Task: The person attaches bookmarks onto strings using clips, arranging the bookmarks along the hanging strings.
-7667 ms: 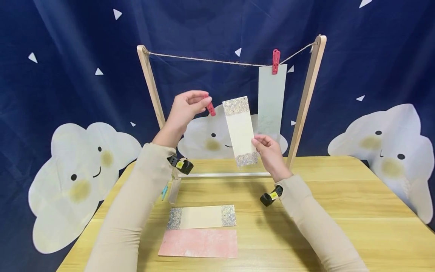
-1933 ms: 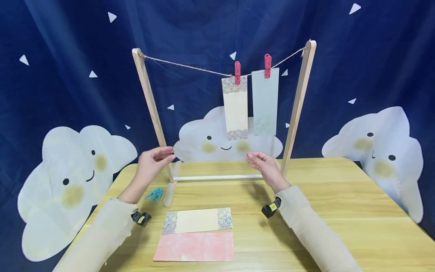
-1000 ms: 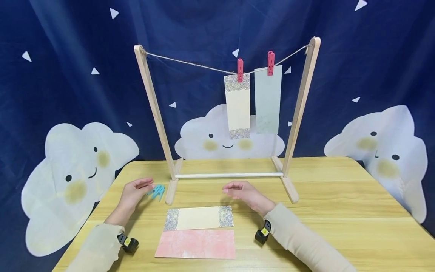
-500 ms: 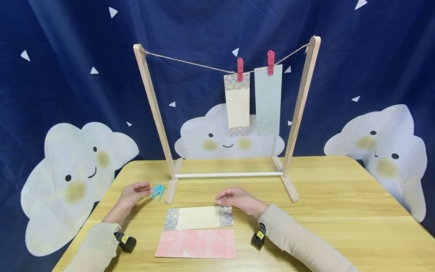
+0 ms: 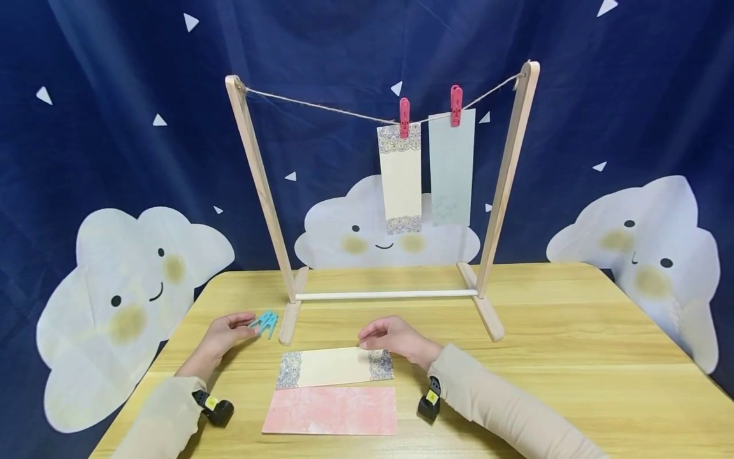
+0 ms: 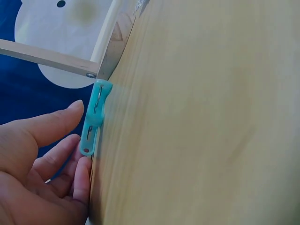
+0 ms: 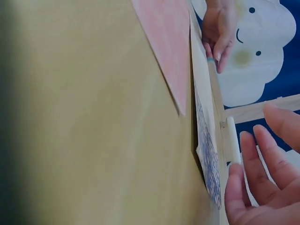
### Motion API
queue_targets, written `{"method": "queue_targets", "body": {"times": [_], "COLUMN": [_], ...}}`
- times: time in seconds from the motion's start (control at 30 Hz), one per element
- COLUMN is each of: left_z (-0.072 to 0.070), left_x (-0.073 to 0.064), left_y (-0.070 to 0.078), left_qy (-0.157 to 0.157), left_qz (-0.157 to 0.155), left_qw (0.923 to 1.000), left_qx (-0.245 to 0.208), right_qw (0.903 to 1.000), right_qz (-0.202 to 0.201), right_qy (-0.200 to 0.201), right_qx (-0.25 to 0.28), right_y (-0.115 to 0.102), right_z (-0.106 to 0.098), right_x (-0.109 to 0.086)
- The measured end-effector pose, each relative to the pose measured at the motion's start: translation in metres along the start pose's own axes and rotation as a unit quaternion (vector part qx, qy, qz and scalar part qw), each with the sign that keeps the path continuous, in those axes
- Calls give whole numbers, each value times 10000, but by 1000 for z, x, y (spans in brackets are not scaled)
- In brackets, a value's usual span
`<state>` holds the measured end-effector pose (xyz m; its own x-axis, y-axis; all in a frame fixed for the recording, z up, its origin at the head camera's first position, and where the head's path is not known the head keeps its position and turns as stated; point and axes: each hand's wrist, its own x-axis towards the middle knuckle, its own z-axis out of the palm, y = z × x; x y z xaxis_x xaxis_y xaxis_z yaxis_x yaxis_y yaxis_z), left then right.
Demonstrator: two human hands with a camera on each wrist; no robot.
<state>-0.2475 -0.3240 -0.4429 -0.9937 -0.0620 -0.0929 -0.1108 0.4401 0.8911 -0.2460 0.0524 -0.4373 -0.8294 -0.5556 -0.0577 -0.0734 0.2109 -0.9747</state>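
Observation:
My left hand (image 5: 225,336) reaches to the teal clothespins (image 5: 266,324) on the table. In the left wrist view, thumb and fingers sit apart around the near end of one teal clothespin (image 6: 95,117), with space between thumb and clothespin. On the other side my right hand (image 5: 397,336) hovers at the far right corner of a cream card with lace-patterned ends (image 5: 335,366). Its fingers are spread beside the card's edge in the right wrist view, holding nothing. Just in front of that card lies a pink card (image 5: 329,411).
A wooden frame (image 5: 497,191) stands at the back with a string (image 5: 321,105) across it. Two pink clothespins hold up a lace-ended cream card (image 5: 401,182) and a pale green card (image 5: 452,169). The frame's left foot (image 5: 289,324) is right beside the teal clothespins.
The cream card, earlier in my right hand, now hangs under the pink clothespin my left hand had. Both hands have come down, left to the teal clothespins, right to the lying cream card.

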Motion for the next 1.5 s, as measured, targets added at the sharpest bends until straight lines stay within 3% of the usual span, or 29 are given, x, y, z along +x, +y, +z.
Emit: {"method": "queue_targets", "body": {"times": [0.27,0.6,0.87,1.5], "left_z": [2,6,7,1], "left_x": [2,2,2,2], "left_y": [-5,-4,-4,-13], "left_qy": [39,327,409,315], "left_qz": [-43,4,67,209], "left_qw": [10000,9986,9978,9990], "left_qx": [30,411,526,229], "right_qw": [9994,9966,9882,9838], "right_qz": [108,94,-25,-87], "right_qy": [117,-112,-319,-422], "right_qx": [-302,-810,-1498,-1739], "right_y": [1,1,-1,-5], "right_z": [6,8,11,14], "right_x": [3,5,6,2]}}
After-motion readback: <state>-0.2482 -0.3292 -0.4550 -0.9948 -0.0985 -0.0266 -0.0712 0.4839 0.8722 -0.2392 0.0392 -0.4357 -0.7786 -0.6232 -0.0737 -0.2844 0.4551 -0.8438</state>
